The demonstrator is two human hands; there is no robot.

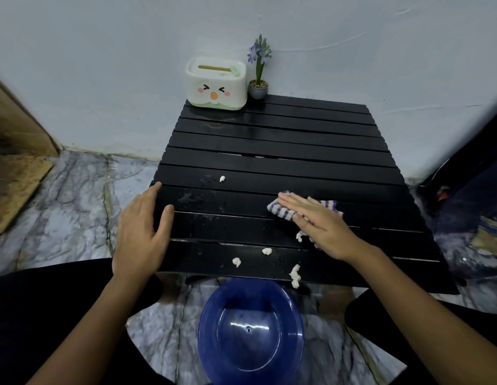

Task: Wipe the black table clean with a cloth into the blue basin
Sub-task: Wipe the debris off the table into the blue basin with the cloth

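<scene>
Two bare hands work at a low black table (283, 140) made of narrow slats with thin gaps between them. The right hand (322, 226) lies flat, fingers spread, pressing a striped purple-and-white cloth (280, 208) onto the near right part of the top. The left hand (143, 232) rests open on the table's left edge, steadying it and gripping nothing. Several soft white crumbs (295, 276) lie scattered near the front edge, one more (222, 178) sits further back, and small wet smears shine on the slats. A round, glossy blue basin (251, 332) stands on the marble-patterned floor just below the front edge, looking empty. The wiping seems midway: the next move likely calls for drawing the cloth toward the front edge so crumbs drop into the basin, not through the gaps. A cream tissue box (216, 84) and a small potted flower (258, 79) stand at the back.
</scene>
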